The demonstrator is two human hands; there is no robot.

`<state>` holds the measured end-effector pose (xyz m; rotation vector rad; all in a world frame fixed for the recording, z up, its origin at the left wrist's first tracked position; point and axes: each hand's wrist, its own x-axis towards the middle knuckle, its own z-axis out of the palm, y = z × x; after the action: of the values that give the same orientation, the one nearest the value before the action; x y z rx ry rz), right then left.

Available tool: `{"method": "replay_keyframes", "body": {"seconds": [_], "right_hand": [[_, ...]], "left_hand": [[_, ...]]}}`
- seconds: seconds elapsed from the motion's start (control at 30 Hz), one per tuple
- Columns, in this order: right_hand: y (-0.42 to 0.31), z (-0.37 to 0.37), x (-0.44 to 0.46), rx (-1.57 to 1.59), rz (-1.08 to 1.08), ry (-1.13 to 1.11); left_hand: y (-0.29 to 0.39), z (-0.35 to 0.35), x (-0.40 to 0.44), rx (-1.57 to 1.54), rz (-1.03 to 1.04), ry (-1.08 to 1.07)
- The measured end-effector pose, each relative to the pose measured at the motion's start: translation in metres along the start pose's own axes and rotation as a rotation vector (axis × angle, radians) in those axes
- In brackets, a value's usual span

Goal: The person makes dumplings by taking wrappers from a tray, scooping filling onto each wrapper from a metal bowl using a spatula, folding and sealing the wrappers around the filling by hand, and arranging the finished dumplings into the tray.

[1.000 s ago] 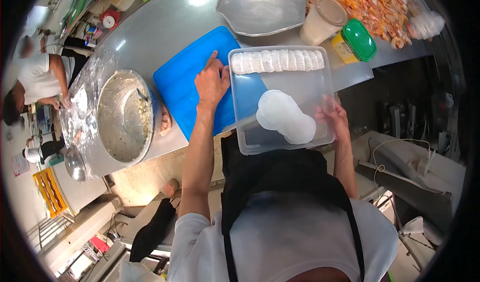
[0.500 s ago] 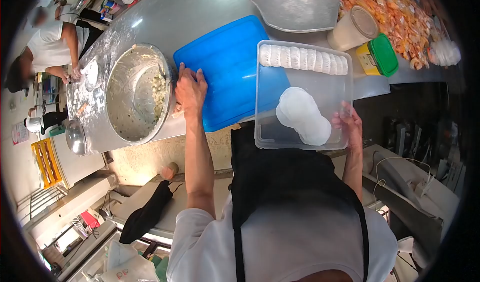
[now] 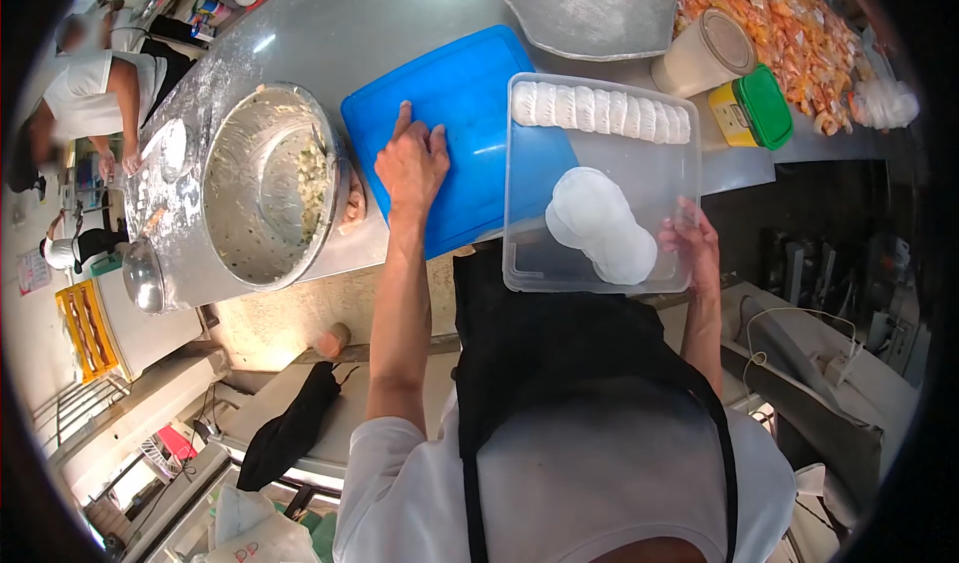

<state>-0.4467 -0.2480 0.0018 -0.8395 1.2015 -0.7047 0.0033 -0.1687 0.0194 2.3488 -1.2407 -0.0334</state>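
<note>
My left hand (image 3: pixel 413 168) is over the blue plastic lid (image 3: pixel 470 93), its index finger stretched out and its other fingers partly bent, with nothing visible in it. Whether it touches the lid I cannot tell. My right hand (image 3: pixel 691 243) grips the right edge of a clear plastic container (image 3: pixel 599 155) that overlaps the lid. Along the container's far side lies a row of white pleated dumplings (image 3: pixel 599 113). Nearer me, round white wrappers (image 3: pixel 602 225) lie overlapped in a fanned stack.
A metal bowl (image 3: pixel 225 188) with pale, green-flecked filling stands at left on the metal table (image 3: pixel 370 23). Behind are a metal tray (image 3: pixel 589 8), a lidded tub (image 3: pixel 704 53), a green-lidded yellow container (image 3: pixel 751 108) and an orange heap (image 3: pixel 764 33). A co-worker (image 3: pixel 100 93) stands at far left.
My left hand has moved right, from between the bowl's rim and the lid's left edge to over the blue lid. My right hand keeps hold of the clear container.
</note>
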Motion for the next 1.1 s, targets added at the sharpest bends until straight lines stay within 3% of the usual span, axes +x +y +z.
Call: {"method": "replay_keyframes", "body": {"seconds": [0.37, 1.1], "right_hand": [[-0.003, 0.008, -0.002, -0.012, 0.006, -0.001], [-0.002, 0.007, -0.003, -0.008, 0.0, -0.035]], "left_hand": [[0.043, 0.016, 0.007, 0.054, -0.003, -0.091], [0.036, 0.021, 0.009, 0.118, 0.075, -0.078]]}}
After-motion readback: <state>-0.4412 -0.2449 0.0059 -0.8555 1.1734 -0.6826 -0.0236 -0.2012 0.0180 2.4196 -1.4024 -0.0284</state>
